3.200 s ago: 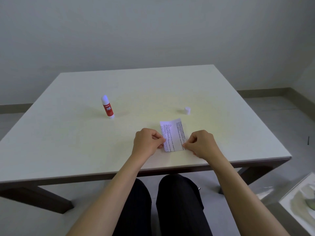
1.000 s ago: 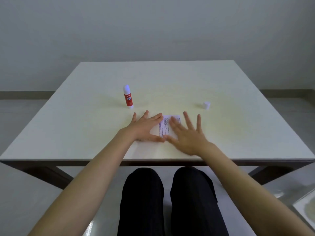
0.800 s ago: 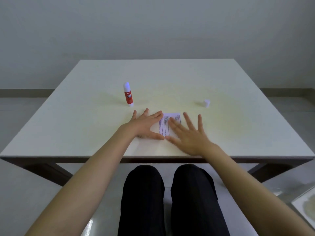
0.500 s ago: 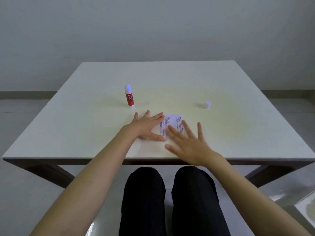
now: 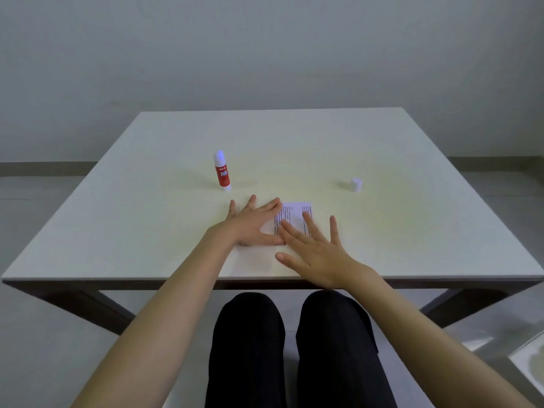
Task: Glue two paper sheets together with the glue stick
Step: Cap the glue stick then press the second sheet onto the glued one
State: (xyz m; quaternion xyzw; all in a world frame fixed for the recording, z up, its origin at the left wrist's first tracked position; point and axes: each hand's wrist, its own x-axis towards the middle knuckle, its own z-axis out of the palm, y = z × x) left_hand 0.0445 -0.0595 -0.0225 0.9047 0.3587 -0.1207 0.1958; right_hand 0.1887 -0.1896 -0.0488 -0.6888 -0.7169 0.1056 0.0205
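Note:
A small printed paper sheet [image 5: 294, 214] lies flat on the white table [image 5: 147, 216], near its front edge. My left hand [image 5: 250, 225] rests palm down with fingers spread, covering the paper's left side. My right hand [image 5: 315, 251] lies flat and open too, its fingertips on the paper's near right part. I cannot tell a second sheet apart from the first. The red and white glue stick [image 5: 221, 171] stands upright and uncapped, behind my left hand. Its white cap [image 5: 356, 184] sits far off to the right.
My dark-trousered legs [image 5: 291, 348] are under the table's front edge. A pale object [image 5: 527, 360] stands on the floor at the lower right. A bare wall rises behind the table.
Earlier both hands pinched the paper's edges. They then opened flat on it. Over the last second my right hand slid back toward me across the sheet; my left hand stayed put.

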